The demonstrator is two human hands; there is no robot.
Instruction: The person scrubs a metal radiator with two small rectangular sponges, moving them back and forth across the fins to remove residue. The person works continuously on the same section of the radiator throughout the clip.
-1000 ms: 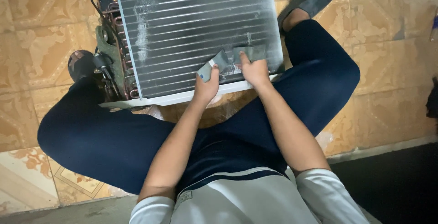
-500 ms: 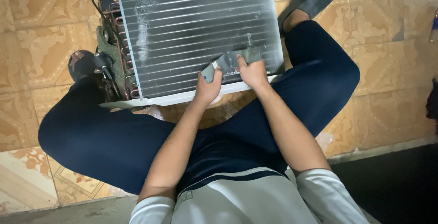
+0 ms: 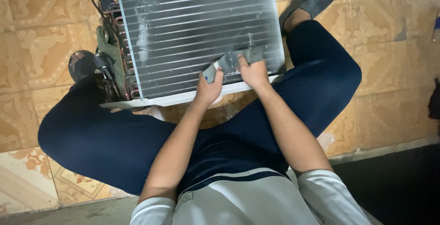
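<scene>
With your left hand (image 3: 208, 88) pinching one end of the grey strip (image 3: 231, 62) and your right hand (image 3: 253, 72) pressing it flat on the finned coil (image 3: 192, 27), smooth it gently without bending fins.

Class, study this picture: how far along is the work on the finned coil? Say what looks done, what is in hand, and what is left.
Done: a grey strip lies across the lower fins of the coil. In hand: the left hand pinches the strip's free end, while the right hand presses its middle onto the fins. Left: that lifted left end is not yet flat.
</scene>
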